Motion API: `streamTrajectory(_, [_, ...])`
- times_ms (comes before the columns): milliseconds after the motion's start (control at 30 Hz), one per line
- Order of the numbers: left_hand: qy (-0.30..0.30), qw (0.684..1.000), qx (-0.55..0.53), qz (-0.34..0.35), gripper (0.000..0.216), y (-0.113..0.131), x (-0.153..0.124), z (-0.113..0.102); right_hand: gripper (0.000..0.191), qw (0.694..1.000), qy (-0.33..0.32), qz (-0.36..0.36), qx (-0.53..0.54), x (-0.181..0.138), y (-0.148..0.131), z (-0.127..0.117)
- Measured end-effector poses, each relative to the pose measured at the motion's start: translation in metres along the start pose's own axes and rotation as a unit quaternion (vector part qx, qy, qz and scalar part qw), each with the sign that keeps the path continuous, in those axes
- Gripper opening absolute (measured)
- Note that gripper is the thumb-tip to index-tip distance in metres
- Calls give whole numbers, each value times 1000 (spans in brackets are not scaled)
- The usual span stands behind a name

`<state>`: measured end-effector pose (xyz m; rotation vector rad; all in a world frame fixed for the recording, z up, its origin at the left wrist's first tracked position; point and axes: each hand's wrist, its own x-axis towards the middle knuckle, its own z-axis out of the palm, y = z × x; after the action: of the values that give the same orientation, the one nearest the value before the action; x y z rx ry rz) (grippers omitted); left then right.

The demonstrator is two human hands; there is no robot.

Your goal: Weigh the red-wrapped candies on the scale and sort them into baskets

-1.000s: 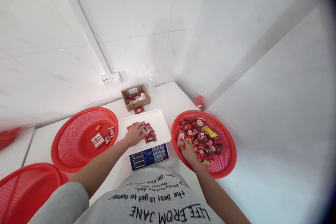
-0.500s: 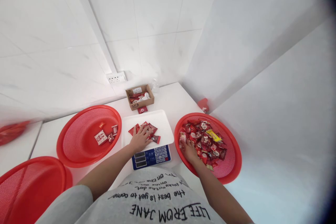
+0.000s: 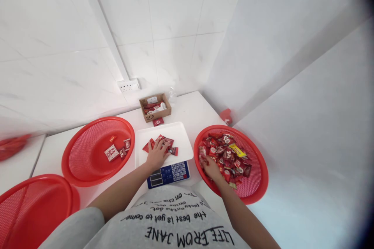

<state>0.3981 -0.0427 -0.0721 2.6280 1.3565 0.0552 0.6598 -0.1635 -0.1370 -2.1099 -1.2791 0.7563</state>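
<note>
My left hand (image 3: 157, 155) lies with fingers spread over several small red snack packets (image 3: 174, 151) on the white pan (image 3: 184, 142) of a digital scale. The scale's blue keypad (image 3: 178, 171) shows just in front of the pan. On the right, my right hand (image 3: 210, 168) reaches into a red mesh basket (image 3: 260, 186) holding a heap of red wrapped packets (image 3: 229, 155). Its fingers are curled on a pinkish-red snack packet (image 3: 202, 151) at the basket's left side. Fingertips there are partly hidden. A yellow packet (image 3: 238, 150) lies on top of the heap.
Left of the scale, a red basket (image 3: 70, 155) holds a few packets and a white-and-red square one (image 3: 111, 153). Another red basket (image 3: 66, 186) stands nearer. Behind the scale are a small cardboard box (image 3: 159, 116) with packets and one loose packet (image 3: 158, 121). Walls border the table.
My right hand's fingers have curled in more at the left side of the basket. My left hand stays over the packets on the scale, almost unmoved.
</note>
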Motion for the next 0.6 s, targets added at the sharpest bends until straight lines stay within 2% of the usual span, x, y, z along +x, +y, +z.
streamTrajectory(200, [12, 999, 3, -35, 50, 7, -1, 0, 44, 994, 14, 43, 100, 0, -11, 2])
streamTrajectory(367, [6, 998, -9, -67, 51, 9, 2, -3, 34, 990, 8, 75, 117, -3, -15, 0])
streamTrajectory(500, [28, 997, -45, -61, 50, 8, -3, -11, 39, 987, 18, 105, 118, -11, -12, -12])
streamTrajectory(600, [61, 992, -108, -30, 46, 8, -16, -17, 43, 982, 69, 114, 130, -19, -18, -30])
